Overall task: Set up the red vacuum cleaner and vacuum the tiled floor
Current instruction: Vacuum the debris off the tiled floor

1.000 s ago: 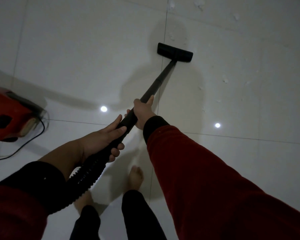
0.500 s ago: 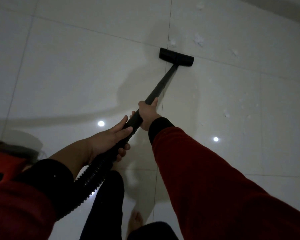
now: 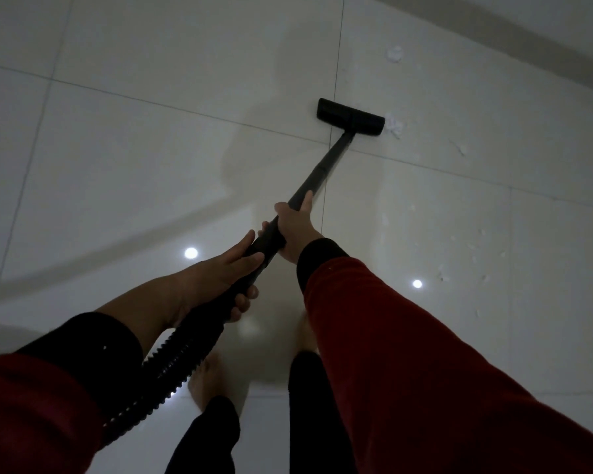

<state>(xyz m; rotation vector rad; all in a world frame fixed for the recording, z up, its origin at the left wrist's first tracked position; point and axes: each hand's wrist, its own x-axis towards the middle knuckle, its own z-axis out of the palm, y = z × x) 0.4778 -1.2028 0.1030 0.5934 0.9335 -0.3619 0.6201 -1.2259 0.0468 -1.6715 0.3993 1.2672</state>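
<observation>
I hold the black vacuum wand (image 3: pixel 322 169) with both hands. My right hand (image 3: pixel 297 229) grips it higher up the tube, and my left hand (image 3: pixel 220 275) is closed around the lower end where the ribbed black hose (image 3: pixel 165 364) joins. The flat black floor head (image 3: pixel 350 117) rests on the pale tiled floor (image 3: pixel 134 172) ahead, its right end touching a clump of white scraps (image 3: pixel 392 126). The red vacuum body is out of sight.
More white scraps lie on the tiles at the far right (image 3: pixel 459 258) and one clump farther ahead (image 3: pixel 395 55). A wall base (image 3: pixel 514 39) runs across the top right. My bare feet (image 3: pixel 206 381) stand below the hose. Two ceiling lights reflect in the tiles.
I have stepped forward and pushed the floor head farther ahead and to the right, up to the white scraps. The red vacuum body at the left has dropped out of view.
</observation>
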